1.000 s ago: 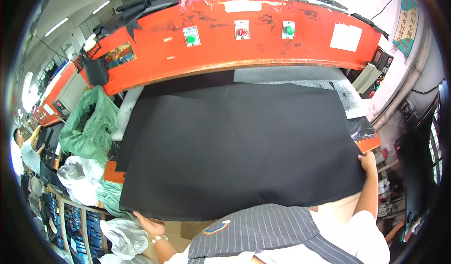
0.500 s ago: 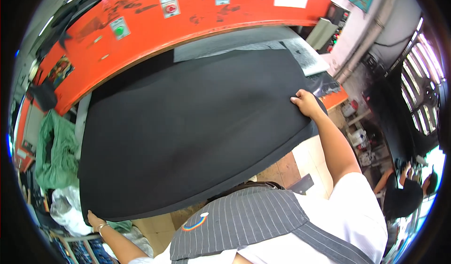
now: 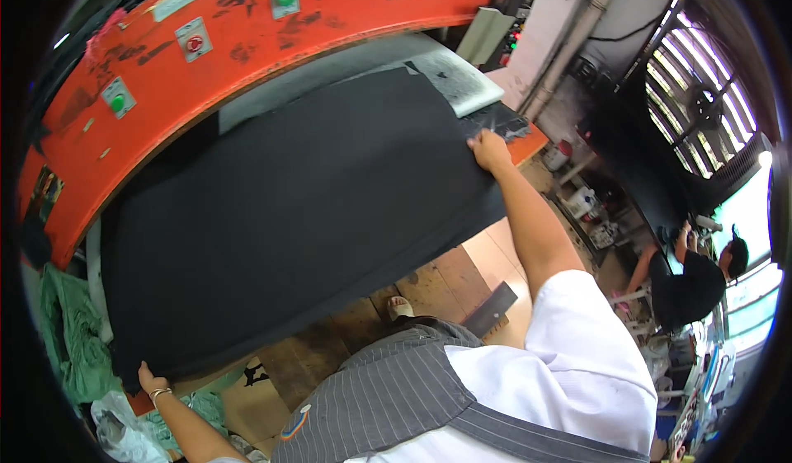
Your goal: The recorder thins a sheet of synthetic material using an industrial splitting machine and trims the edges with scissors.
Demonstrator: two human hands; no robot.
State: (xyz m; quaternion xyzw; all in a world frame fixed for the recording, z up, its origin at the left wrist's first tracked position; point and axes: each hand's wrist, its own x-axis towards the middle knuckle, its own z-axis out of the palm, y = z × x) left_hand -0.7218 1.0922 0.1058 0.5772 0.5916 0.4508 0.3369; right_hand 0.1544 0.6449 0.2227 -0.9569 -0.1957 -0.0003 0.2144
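Observation:
A large black sheet of fabric or thin foam [image 3: 289, 207] is spread wide in front of me, its far part on the pale machine bed [image 3: 474, 92]. My left hand [image 3: 151, 378] pinches the sheet's near left corner, with a bracelet at the wrist. At the right edge, my right hand [image 3: 492, 151] is closed on the sheet near its right corner, thumb on top. Between the two hands, the near edge hangs out over the floor, a little wavy. Fingers under the sheet are hidden.
An orange-red machine beam [image 3: 247, 59] with push buttons spans the bed's far side. Green cloth [image 3: 74, 331] and a clear plastic bag [image 3: 124, 430] lie at the left. A grey flat plate [image 3: 492, 309] shows near the floor. Another person [image 3: 689, 286] sits at the far right.
My view has turned to the right, so everything sits further left. The sheet's near edge is straighter, and more floor and a foot show below it. Both hands keep their hold.

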